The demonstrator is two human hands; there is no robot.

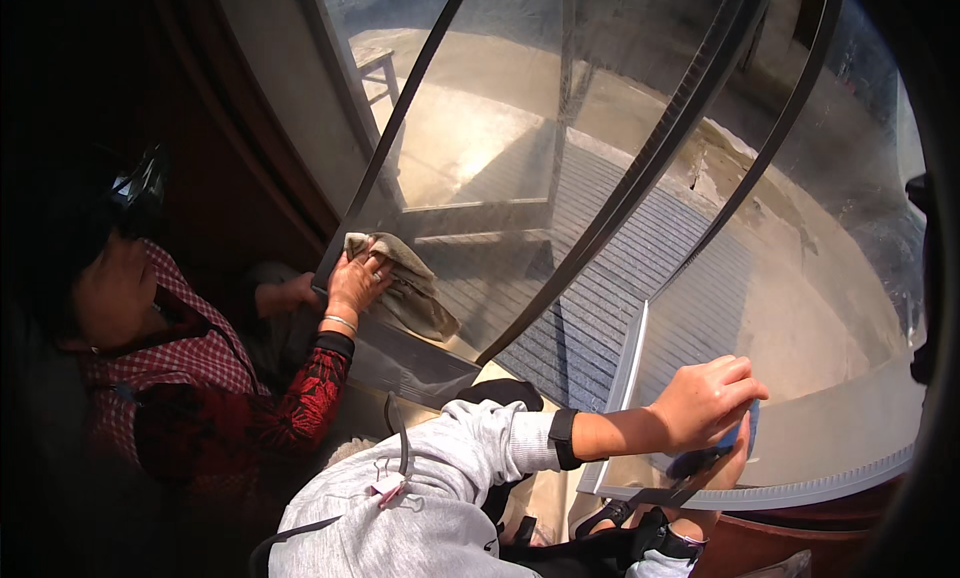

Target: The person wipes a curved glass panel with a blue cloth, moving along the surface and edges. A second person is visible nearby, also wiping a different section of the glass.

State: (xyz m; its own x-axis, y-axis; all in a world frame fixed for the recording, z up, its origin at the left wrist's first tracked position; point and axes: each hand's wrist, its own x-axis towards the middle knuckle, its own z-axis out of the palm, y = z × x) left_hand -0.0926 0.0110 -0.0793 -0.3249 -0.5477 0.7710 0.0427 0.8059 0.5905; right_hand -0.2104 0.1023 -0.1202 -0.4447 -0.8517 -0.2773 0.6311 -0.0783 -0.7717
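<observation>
My left hand (709, 402), in a light grey sleeve with a black wrist strap, is curled over a small blue item (729, 434), perhaps a cloth or sponge, at a transparent panel (795, 398) with a pale ribbed edge strip. My right hand (724, 469) is just below it, partly seen past the panel's lower edge; its wrist wears a dark band, and what its fingers hold is unclear. A dark blurred patch shows beside the blue item.
At left, another person presses a greyish-brown cloth (409, 285) on a dark-framed transparent panel (480, 150). Beyond the panels are a grey ribbed mat (592, 308), a concrete floor and a wooden stool (375, 64). A binder clip (388, 486) hangs near my grey sleeve.
</observation>
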